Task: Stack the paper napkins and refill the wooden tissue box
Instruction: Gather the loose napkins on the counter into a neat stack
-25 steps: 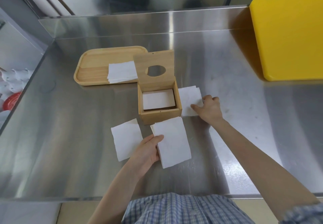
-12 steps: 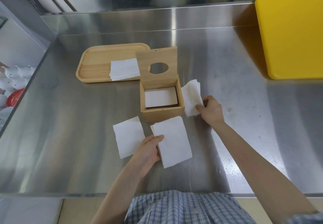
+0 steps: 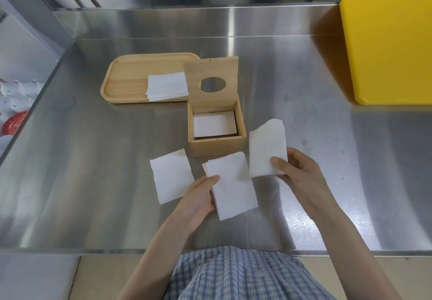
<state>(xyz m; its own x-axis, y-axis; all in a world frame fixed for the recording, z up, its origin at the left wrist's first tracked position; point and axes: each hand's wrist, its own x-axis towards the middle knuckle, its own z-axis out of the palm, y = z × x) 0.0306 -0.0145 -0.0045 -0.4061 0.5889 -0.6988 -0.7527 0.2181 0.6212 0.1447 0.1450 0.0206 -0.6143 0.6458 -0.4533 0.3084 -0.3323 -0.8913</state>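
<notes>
Napkins sit in several spots around the wooden tissue box [image 3: 217,133], which stands mid-tabletop w/ its hinged lid [image 3: 211,75] swung up at the back, round hole visible in it. Inside the box: a low white napkin stack [image 3: 214,124], well below the rim.

Right hand [image 3: 295,171] is closed in a pinch on a small napkin bundle [image 3: 267,147], thumb on top, fingers underneath; bundle is lifted and tilted, just right of the box, top corner drooping a bit. Left hand [image 3: 201,196] is partly closed on the left edge of a second napkin stack [image 3: 231,187] directly in front of the box; thumb lies across the top sheet, fingers beneath. Can't tell if that stack rests on the tabletop [image 3: 93,171] or is raised slightly. A single napkin [image 3: 171,178] lies flat in front-left of the box, just beside the left hand, not touched.

Behind-left of the box is a wooden tray [image 3: 126,77] holding another napkin pile [image 3: 167,86] at its right end, next to the lid. Far right of the box, a yellow board [image 3: 388,47] rests at the tabletop's back edge. Checked shirt [image 3: 233,276] shows at the bottom.
</notes>
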